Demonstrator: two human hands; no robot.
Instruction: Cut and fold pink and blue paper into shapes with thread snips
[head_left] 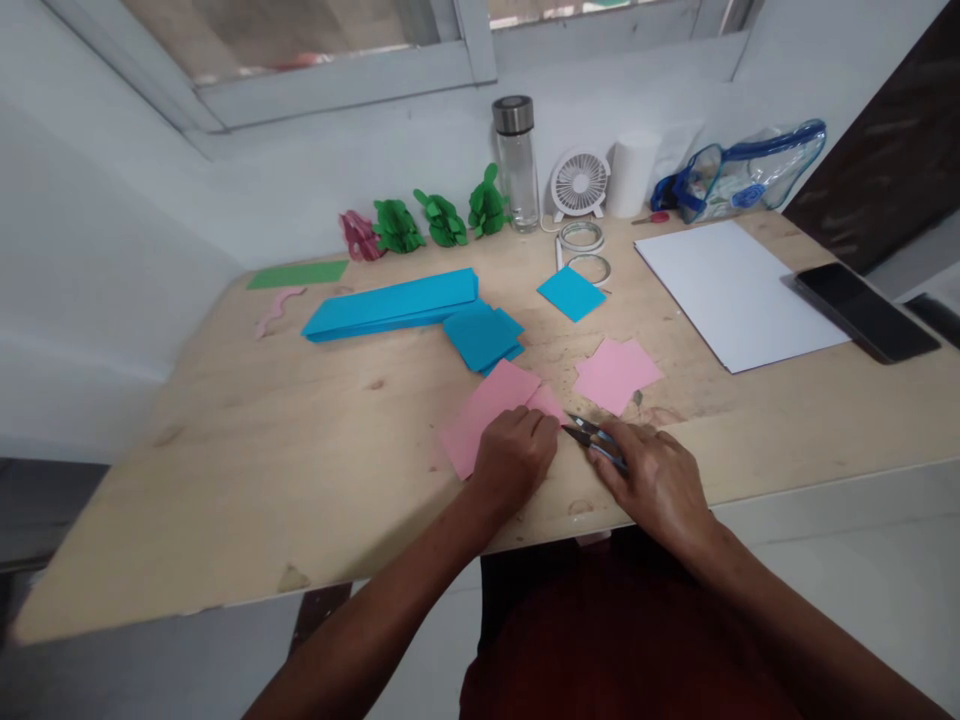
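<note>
Bent over the pale wooden worktop (300, 450), the person has the left hand (517, 448) closed on some pink paper (486, 405) near the front edge. A broad sheet of it shows to the left of the knuckles and a smaller piece pokes out beyond the fingertips; I can't tell whether the fingers pinch one or both. The right hand (658, 482) grasps a small pair of snips with dark blades and pale blue handles (589, 432), the blades spread and their tips right beside the corner of the smaller piece.

Just past the snips lie overlapping pink paper squares (616, 375). Behind the left hand sits a fanned pile of bright blue paper squares (480, 335), touching a stack of long blue paper strips (397, 305), while a single blue paper square (571, 293) lies apart, near two rings of white tape (589, 268). To the right, a black phone (866, 310) overlaps the edge of a stack of white paper sheets (735, 295).

Along the wall I see three green folded-paper shapes (397, 226), a pink one (360, 235), a clear bottle with a metal cap (517, 165), a small white fan (580, 182) and a clear blue-trimmed pouch (772, 175).
</note>
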